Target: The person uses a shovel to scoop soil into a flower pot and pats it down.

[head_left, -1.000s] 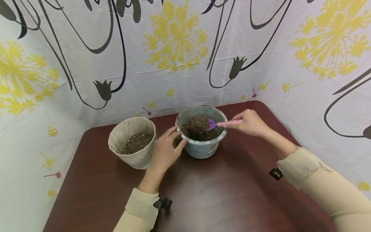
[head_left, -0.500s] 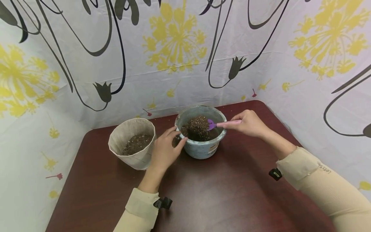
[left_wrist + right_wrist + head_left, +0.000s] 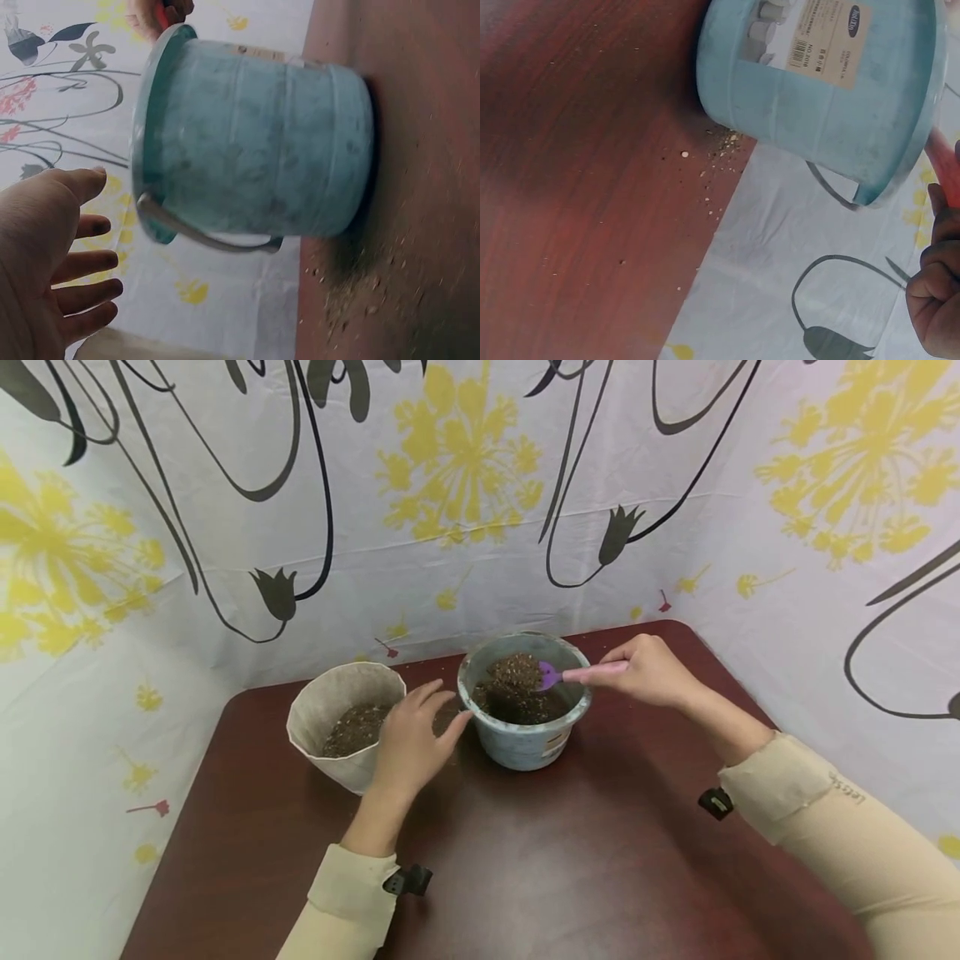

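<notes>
Your left hand (image 3: pixel 411 739), fingers apart, is between the white pot (image 3: pixel 313 703) at your eleven o'clock and blue bucket (image 3: pixel 517 747) at twelve; at one, your right hand (image 3: pixel 651 668) is clamped on the pink-handled tool (image 3: pixel 592 672), its purple end meeting the bucket's soil (image 3: pixel 516 673).

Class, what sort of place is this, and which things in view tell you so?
Perhaps a makeshift indoor potting corner: a flower-printed backdrop rises behind a dark red table, where a pale pot and a blue bucket both contain soil.
</notes>
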The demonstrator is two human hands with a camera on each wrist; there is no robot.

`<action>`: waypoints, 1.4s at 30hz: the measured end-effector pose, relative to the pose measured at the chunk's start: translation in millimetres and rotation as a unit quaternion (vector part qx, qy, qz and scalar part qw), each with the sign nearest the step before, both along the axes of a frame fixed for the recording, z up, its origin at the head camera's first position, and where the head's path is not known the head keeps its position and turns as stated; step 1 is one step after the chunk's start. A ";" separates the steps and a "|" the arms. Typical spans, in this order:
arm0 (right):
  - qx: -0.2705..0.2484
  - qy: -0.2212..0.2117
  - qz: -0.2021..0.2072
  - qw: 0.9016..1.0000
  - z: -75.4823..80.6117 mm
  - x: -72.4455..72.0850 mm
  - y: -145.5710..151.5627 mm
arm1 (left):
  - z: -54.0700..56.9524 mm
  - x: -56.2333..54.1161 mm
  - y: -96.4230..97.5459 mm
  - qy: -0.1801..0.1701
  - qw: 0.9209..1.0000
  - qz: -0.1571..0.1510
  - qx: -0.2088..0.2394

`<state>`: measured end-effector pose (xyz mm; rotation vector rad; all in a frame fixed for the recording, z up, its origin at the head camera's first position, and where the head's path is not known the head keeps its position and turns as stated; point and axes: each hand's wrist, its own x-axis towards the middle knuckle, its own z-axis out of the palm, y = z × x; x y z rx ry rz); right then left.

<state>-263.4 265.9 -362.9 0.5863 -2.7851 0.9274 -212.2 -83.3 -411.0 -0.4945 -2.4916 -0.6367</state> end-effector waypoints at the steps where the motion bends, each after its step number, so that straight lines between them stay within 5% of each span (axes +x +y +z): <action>1: 0.000 0.000 0.004 1.000 1.3 -1.0 -1.1 | 1.2 0.4 -3.2 0.002 1.000 0.004 -0.007; 11: -0.011 -0.017 -0.008 1.000 15.0 -3.1 -17.1 | 8.2 4.6 -32.4 0.013 0.997 0.045 -0.055; 26: 0.004 0.013 0.058 0.998 26.3 -13.9 -48.7 | 7.4 15.4 -73.7 -0.005 0.997 0.074 -0.033; 42: 0.002 0.011 0.114 0.993 31.2 -28.7 -102.4 | 5.6 31.0 -118.1 0.026 0.991 0.122 -0.040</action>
